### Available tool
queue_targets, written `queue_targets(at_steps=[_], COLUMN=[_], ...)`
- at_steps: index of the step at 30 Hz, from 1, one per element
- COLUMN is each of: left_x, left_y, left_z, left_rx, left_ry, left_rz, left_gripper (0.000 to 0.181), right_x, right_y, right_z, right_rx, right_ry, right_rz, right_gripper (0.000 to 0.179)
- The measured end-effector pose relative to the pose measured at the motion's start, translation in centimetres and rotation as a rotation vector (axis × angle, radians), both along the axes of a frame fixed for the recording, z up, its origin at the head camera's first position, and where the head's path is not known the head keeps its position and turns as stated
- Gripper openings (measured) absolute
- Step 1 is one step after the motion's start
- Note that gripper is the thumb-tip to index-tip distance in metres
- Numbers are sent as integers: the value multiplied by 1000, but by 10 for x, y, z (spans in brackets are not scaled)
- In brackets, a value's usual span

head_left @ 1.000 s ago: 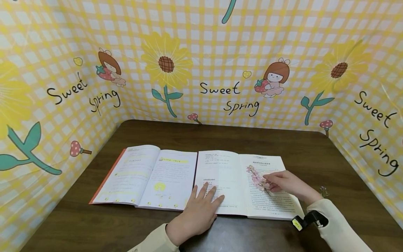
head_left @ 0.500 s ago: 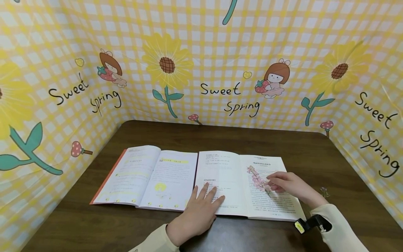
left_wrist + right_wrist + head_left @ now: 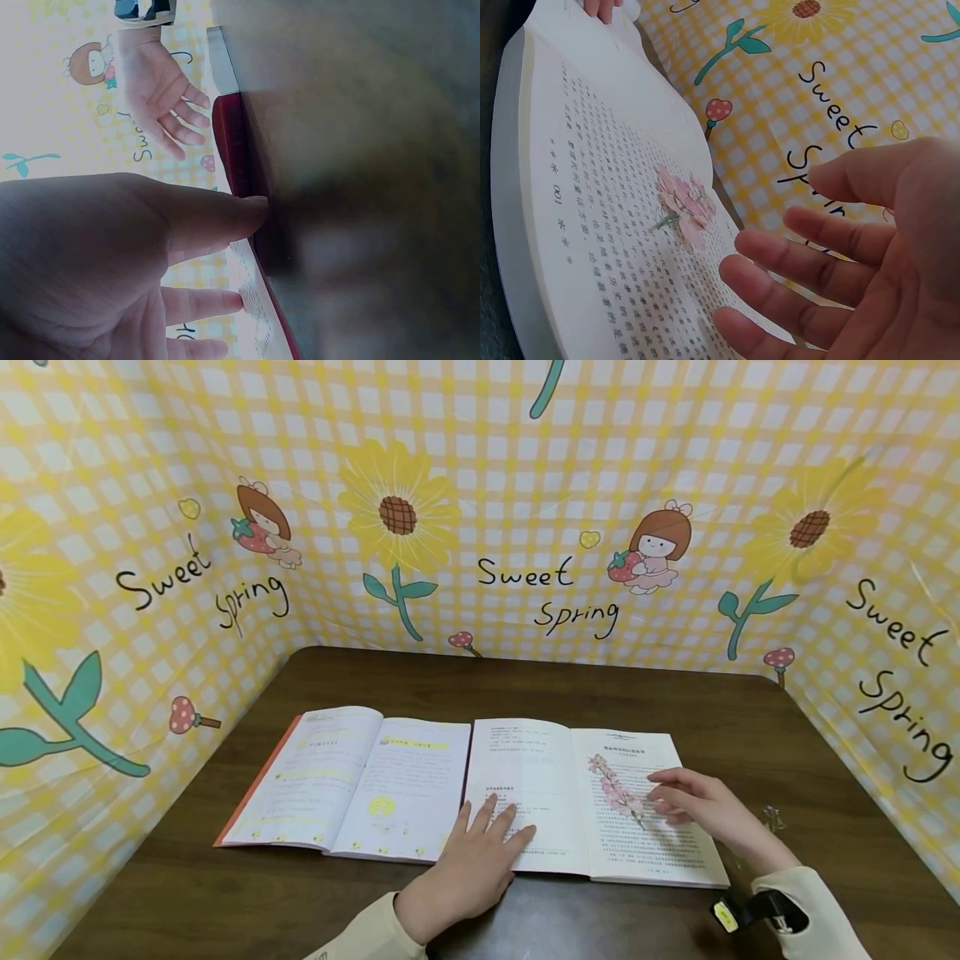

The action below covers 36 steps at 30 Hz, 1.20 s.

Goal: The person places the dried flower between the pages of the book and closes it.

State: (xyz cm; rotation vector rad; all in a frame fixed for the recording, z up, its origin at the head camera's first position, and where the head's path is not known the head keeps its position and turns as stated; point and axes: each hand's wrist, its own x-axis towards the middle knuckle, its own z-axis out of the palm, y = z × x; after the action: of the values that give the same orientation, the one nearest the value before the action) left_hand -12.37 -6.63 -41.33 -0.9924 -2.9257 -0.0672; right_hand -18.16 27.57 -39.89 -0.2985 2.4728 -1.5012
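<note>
A sprig of pink blossom point(image 3: 618, 793) lies on the right-hand page of an open book point(image 3: 525, 843). In the right wrist view the pink sprig point(image 3: 684, 206) shows its short green stem, resting flat on the print. My right hand point(image 3: 697, 806) hovers over the right side of that page, beside the sprig, its fingers loosely spread and holding nothing. My left hand point(image 3: 472, 864) rests with fingers spread on the lower part of the left-hand page, near the gap between the two books. The left wrist view shows its thumb point(image 3: 217, 217) at the book's red spine edge.
To the left lies a second open book point(image 3: 345, 810) with a red cover and yellow-marked pages. A small purple-flowered sprig point(image 3: 772, 816) lies on the dark wooden table point(image 3: 360, 672), right of my right wrist. A yellow checked cloth point(image 3: 517, 468) surrounds the table behind and at both sides.
My right hand has let go of the pink blossom sprig and drawn back a little to the right, its fingers loosening. The sprig stays on the page. My left hand has kept its place.
</note>
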Motion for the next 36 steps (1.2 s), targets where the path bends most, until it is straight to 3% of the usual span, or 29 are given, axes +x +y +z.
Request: queue_targets(at_steps=[9,18,23,29,36], left_x=[-1,-4,-4,-5,-5], left_y=[-1,1,3,6,11], left_z=[2,3,5,6,8], left_rx=[19,49,91,110,94], left_ry=[-12,-39,-30,2,31], left_rz=[1,25,32,36,23], left_gripper=[56,51,50,50,52], right_x=[14,26,32,37,43], right_y=[12,23,29,39,43], right_z=[4,1,-2,-9,-14], right_rx=[-48,-72,-110,-152,-106], right_ry=[64,46,34,46,10], right_rz=[-53,-127,-167,-161,-221], right_gripper=[38,41,42,39,42])
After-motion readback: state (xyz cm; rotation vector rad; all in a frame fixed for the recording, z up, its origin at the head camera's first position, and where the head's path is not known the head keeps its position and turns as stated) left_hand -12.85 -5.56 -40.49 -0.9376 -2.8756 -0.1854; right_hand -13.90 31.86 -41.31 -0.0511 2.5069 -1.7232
